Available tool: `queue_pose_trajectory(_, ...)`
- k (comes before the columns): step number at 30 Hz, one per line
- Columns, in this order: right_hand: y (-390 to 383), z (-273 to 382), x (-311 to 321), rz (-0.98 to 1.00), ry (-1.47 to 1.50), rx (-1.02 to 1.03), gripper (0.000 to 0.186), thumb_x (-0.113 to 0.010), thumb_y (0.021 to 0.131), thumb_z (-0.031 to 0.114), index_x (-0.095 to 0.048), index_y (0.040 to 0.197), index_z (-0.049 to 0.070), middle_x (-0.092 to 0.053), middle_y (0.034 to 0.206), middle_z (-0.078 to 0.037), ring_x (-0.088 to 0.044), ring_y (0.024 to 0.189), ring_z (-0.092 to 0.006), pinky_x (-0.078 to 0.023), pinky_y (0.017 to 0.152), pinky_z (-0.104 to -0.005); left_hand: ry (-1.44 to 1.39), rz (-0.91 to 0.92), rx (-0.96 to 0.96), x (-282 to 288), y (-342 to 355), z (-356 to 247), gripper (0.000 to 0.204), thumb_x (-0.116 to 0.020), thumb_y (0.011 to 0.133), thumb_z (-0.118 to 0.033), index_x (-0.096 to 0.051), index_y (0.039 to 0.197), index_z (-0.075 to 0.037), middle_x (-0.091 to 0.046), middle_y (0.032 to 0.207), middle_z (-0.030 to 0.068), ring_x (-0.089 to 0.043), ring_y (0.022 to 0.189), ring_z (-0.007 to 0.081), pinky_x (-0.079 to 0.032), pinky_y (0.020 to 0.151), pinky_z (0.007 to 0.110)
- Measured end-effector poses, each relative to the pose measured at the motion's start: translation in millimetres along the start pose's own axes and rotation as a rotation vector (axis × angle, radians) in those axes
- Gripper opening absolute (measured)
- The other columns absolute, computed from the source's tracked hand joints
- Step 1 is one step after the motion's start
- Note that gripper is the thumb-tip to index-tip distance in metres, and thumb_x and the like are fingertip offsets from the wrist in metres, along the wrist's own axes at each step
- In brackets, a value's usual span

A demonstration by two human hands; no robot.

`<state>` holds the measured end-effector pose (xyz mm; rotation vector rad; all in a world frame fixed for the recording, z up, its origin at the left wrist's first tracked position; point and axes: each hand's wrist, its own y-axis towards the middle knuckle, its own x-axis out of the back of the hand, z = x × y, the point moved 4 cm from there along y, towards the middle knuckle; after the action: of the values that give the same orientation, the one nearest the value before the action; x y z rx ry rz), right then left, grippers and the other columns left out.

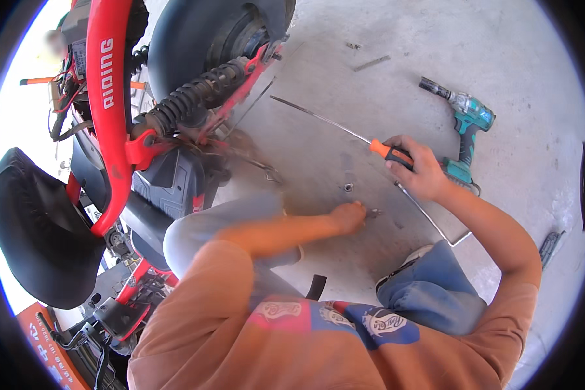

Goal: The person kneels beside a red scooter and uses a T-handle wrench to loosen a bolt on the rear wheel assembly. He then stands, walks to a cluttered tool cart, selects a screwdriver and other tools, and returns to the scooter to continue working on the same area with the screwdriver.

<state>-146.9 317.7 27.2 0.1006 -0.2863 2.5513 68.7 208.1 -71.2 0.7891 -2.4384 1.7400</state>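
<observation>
My right hand [419,166] is wrapped round the orange and black handle of a long screwdriver [325,122]. Its thin shaft points up and left over the floor, toward the motor scooter [115,120]. Low over the concrete, my left hand [349,218] is closed, its fingertips at a small dark metal part [373,213]. Whether it grips that part or something else is hidden by the curled fingers. Just above it lies a small ring-shaped metal piece [348,188], like a nut. A bent metal rod [429,218] lies below my right hand.
A teal cordless impact wrench [469,130] lies right of my right hand. The scooter, with its red frame, black shock absorber [198,94], rear wheel [208,39] and black seat [35,227], fills the left. Farther off lie a flat metal strip [372,63] and a small fitting [353,46].
</observation>
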Motion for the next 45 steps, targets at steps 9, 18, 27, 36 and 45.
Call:
queue_pose_trajectory(9,15,-32,-30,0.013,0.164,-0.029,0.035,-0.065,0.087,0.017,-0.056,0.117,0.001,-0.057,0.084,-0.005,-0.054,0.068,-0.0118,-0.045,0.059,-0.0279,-1.449,-0.364,0.108,188,-69,57,0.029,-0.053,0.098,-0.021,-0.051,0.116,0.002,-0.059,0.12,0.0197,-0.059,0.112,0.0289,-0.051,0.097,0.039)
queue_pose_trajectory(18,32,-42,-48,0.18,0.328,-0.412,0.042,-0.065,0.089,0.027,-0.055,0.123,0.004,-0.061,0.091,-0.004,-0.056,0.077,-0.0116,-0.047,0.069,-0.0276,-1.697,-0.581,-0.114,208,-53,111,0.016,-0.054,0.098,-0.019,-0.051,0.104,-0.004,-0.062,0.115,0.0188,-0.062,0.106,0.0255,-0.054,0.096,0.036)
queue_pose_trajectory(27,44,-67,-77,-0.001,0.283,-0.371,0.04,-0.068,0.088,0.032,-0.063,0.114,0.001,-0.064,0.084,-0.003,-0.056,0.073,-0.0085,-0.048,0.069,-0.027,-1.649,-0.673,-0.04,203,-57,106,0.015,-0.049,0.1,-0.017,-0.043,0.106,-0.004,-0.06,0.113,0.0206,-0.061,0.107,0.0281,-0.056,0.094,0.035)
queue_pose_trajectory(36,49,-83,-96,-0.019,0.324,-0.359,0.036,-0.069,0.088,0.03,-0.065,0.109,0.002,-0.062,0.077,0.0,-0.054,0.066,-0.0071,-0.046,0.06,-0.0253,-1.607,-0.733,0.06,202,-59,113,0.019,-0.041,0.103,-0.016,-0.042,0.109,0.002,-0.06,0.107,0.0199,-0.065,0.096,0.0261,-0.061,0.082,0.031)
queue_pose_trajectory(45,48,-91,-108,-0.038,0.403,-0.38,0.037,-0.069,0.087,0.033,-0.065,0.109,0.002,-0.06,0.073,0.0,-0.053,0.061,-0.0064,-0.043,0.054,-0.0244,-1.566,-0.749,0.084,200,-56,118,0.02,-0.042,0.102,-0.016,-0.042,0.108,0.004,-0.061,0.106,0.0201,-0.065,0.096,0.0264,-0.061,0.082,0.031)
